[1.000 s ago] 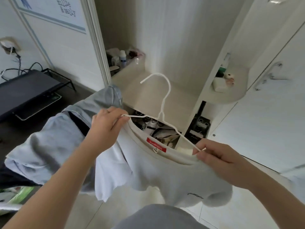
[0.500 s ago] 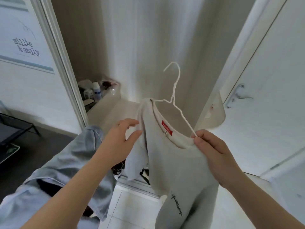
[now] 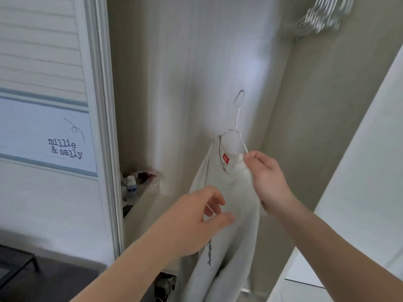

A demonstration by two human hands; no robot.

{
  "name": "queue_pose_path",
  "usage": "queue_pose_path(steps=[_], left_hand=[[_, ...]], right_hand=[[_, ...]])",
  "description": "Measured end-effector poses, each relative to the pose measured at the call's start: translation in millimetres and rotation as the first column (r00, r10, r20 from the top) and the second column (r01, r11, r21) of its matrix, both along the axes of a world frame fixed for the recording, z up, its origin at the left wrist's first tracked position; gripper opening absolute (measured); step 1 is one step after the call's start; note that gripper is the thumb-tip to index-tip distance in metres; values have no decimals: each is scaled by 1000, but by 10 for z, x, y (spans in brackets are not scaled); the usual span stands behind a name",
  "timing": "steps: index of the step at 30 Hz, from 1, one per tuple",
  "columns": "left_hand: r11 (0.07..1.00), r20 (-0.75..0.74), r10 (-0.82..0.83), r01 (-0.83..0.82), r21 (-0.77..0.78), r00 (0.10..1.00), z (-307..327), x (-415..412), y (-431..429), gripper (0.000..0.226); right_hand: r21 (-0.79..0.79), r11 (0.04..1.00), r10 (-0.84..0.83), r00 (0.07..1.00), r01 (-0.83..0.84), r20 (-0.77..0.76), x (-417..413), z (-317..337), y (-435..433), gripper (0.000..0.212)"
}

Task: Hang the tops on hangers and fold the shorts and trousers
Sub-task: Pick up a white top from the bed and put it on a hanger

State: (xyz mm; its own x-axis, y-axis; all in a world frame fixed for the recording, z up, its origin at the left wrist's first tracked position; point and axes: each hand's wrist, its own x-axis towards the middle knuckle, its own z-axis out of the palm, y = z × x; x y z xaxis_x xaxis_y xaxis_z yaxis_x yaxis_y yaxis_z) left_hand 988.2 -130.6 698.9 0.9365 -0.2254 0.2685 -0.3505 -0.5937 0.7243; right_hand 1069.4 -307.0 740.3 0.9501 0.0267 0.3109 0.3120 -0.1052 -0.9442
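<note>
One white top (image 3: 235, 214) is dangling lopsided off a wire hanger (image 3: 238, 110) inside the wardrobe, the right hand (image 3: 268, 182) is pinching hanger and collar together, and the left hand (image 3: 196, 219) is reaching in with fingers (image 3: 218, 200) loosely open, so it's probably worth seating the slumped shoulder before hooking up.

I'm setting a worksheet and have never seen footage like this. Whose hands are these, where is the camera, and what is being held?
There is no machine here. A person wears one wide-angle camera on the head, so you look forward and down along their own arms. The right hand pinches a white wire hanger together with the shoulder of a white top draped on it. The left hand, fingers open, is at the top lower down. They face a wardrobe: blurred spare hangers hang upper right, and small bottles stand on a shelf at left.
</note>
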Motion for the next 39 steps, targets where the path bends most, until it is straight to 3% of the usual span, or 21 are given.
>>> queue_pose_path(steps=[3, 5, 10, 14, 17, 29, 32, 36, 39], left_hand=[[999, 75, 12, -15, 40, 997, 193, 116, 95, 38], [997, 137, 33, -43, 69, 990, 337, 220, 123, 42], [967, 267, 168, -211, 141, 949, 793, 619, 138, 54], [892, 474, 255, -394, 221, 843, 1158, 1110, 197, 33], [866, 513, 292, -451, 217, 807, 1433, 1507, 381, 20], [809, 625, 393, -577, 113, 674, 2703, 2760, 785, 14], [788, 650, 397, -604, 120, 648, 2881, 2968, 751, 18], [769, 664, 391, -623, 145, 637, 2961, 3201, 752, 20], [758, 654, 398, -632, 161, 644, 2904, 3339, 782, 19]], right_hand=[[46, 998, -46, 995, 42, 90, 228, 419, 278, 33], [51, 997, -62, 985, 54, 162, 380, 736, 442, 26], [16, 996, -91, 940, 91, 330, 789, 1551, 811, 18], [-29, 994, -81, 899, 103, 431, 1132, 2127, 1128, 30], [-31, 992, -92, 867, 123, 490, 1398, 2508, 1270, 44], [62, 990, -140, 867, 126, 479, 2756, 3898, 1271, 28], [88, 991, -131, 891, 103, 434, 3031, 4064, 1255, 10], [37, 997, -82, 916, 73, 393, 3312, 4124, 1243, 29], [33, 999, -19, 933, 7, 360, 3470, 4073, 1282, 22]])
